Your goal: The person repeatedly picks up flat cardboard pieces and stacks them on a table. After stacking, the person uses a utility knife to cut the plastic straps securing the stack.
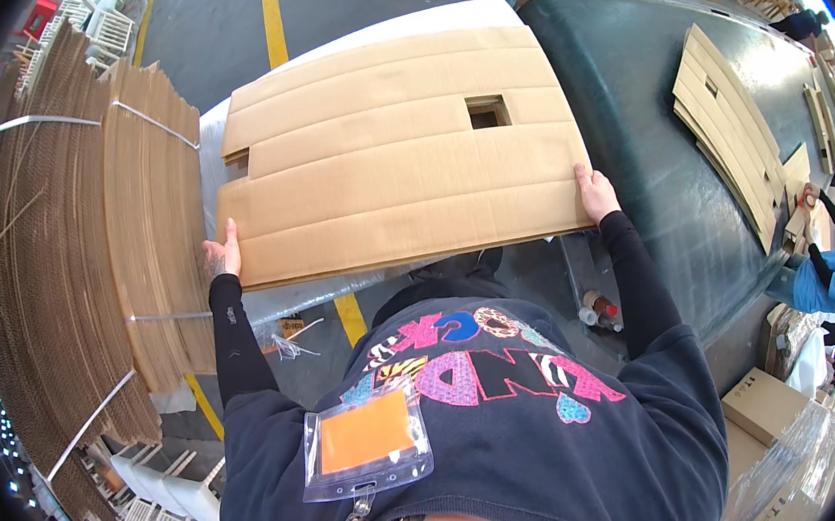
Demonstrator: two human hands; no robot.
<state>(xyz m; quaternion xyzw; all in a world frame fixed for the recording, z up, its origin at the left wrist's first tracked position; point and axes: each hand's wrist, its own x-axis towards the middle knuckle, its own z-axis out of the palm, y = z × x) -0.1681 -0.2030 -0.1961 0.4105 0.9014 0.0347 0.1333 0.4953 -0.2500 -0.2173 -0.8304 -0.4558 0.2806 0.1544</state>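
A small stack of flat, creased cardboard sheets (378, 146) spans the space in front of me, with a rectangular cut-out near its right end and a notch at its left edge. My left hand (224, 250) grips the near left corner, thumb on top and the other fingers partly below. At the near right corner my right hand (597, 193) is closed round the edge, its fingers partly hidden underneath. Beneath the cardboard shows a pale surface wrapped in clear film (304, 288).
Tall strapped bundles of flat cardboard (145, 224) stand at my left. On the right is a dark green conveyor table (595, 87) bearing more cut cardboard (727, 130). A person in blue (828, 280) works beyond it. Film-wrapped boxes (772, 445) sit at the lower right.
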